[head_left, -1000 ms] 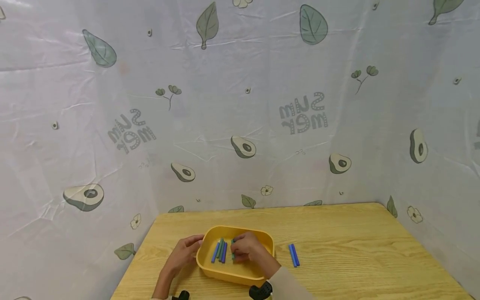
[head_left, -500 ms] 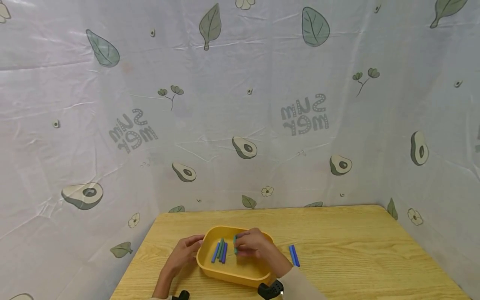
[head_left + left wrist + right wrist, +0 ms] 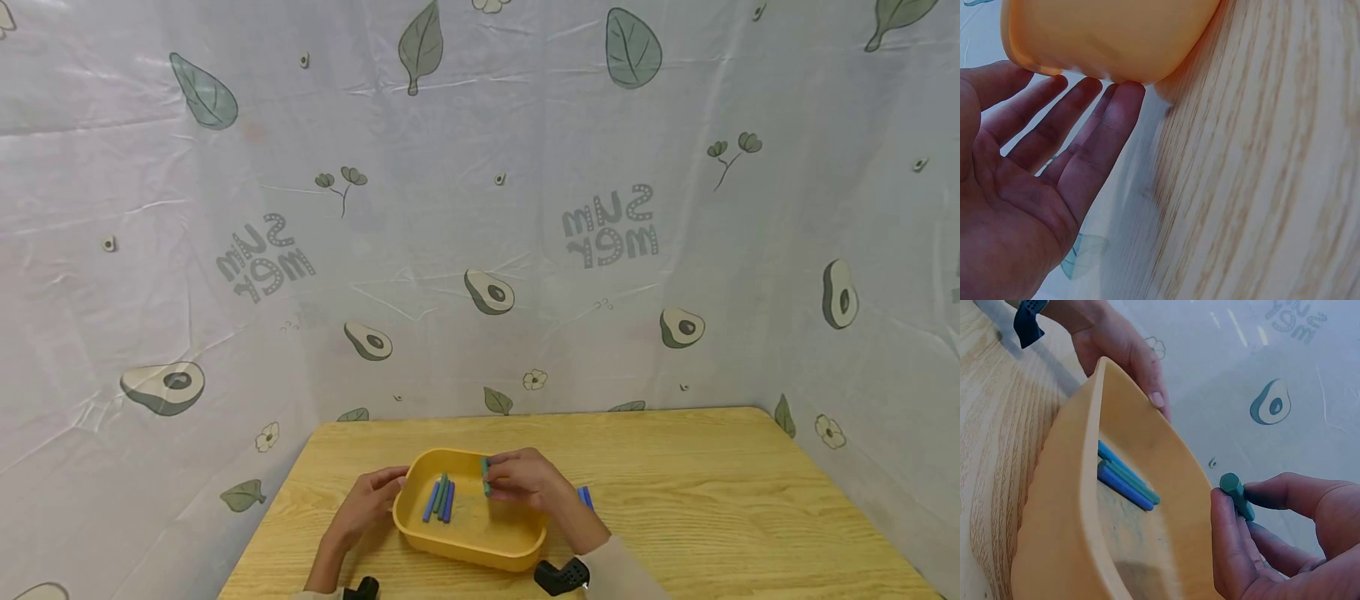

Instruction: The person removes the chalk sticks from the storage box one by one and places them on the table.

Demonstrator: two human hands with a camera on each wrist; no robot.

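Observation:
My right hand (image 3: 525,477) pinches a green chalk stick (image 3: 486,477) between thumb and fingers, above the right part of a yellow tray (image 3: 468,552). In the right wrist view the held green stick shows end-on beside the tray wall. Several blue, green and purple chalk sticks (image 3: 441,498) lie side by side in the tray's left half. With fairly straight fingers, my left hand (image 3: 367,504) touches the tray's left outer side; the left wrist view shows those fingertips (image 3: 1127,94) against the wall.
Blue chalk sticks (image 3: 586,497) lie on the wooden table (image 3: 720,517) right of the tray, partly hidden by my right arm. Chalk dust marks the tray floor (image 3: 1129,537). A printed plastic sheet (image 3: 420,250) hangs behind and beside the table.
My right hand has moved right and away from me, lifting the green chalk stick off the tray floor. My left hand stays at the tray's side.

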